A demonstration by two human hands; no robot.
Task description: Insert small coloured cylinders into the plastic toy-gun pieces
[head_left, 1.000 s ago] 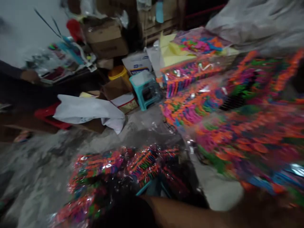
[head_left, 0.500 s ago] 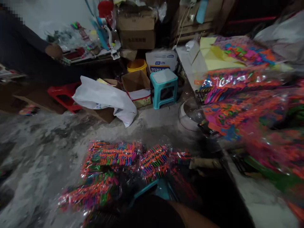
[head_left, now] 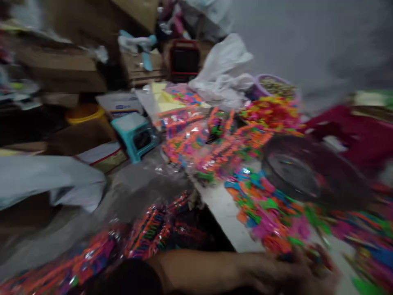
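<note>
The whole view is smearing with motion, so fine detail is hard to read. A bare forearm is reaching in along the bottom edge from the left, and the hand (head_left: 302, 272) at its end is resting low on the pale desk (head_left: 225, 213), its fingers (head_left: 319, 262) lying on or just against the near edge of a loose heap of small bright plastic pieces (head_left: 264, 205) in orange, pink, green and blue. Which hand this is cannot be told, nor how far it is opening or whether it is gripping any piece; the other hand is not showing. Just beyond the heap a dark round bowl (head_left: 303, 170) is sitting on the desk, and farther back more bright pieces in clear wrapping (head_left: 215, 135) are piling up. Below the desk's near edge, clear packets of the same coloured pieces (head_left: 147, 233) are lying on the grey floor (head_left: 138, 188). A small teal stool (head_left: 135, 133) is standing on the floor near a yellow bucket (head_left: 82, 112) and cardboard boxes (head_left: 61, 67), and a white bag (head_left: 225, 67) is lying behind the desk.
</note>
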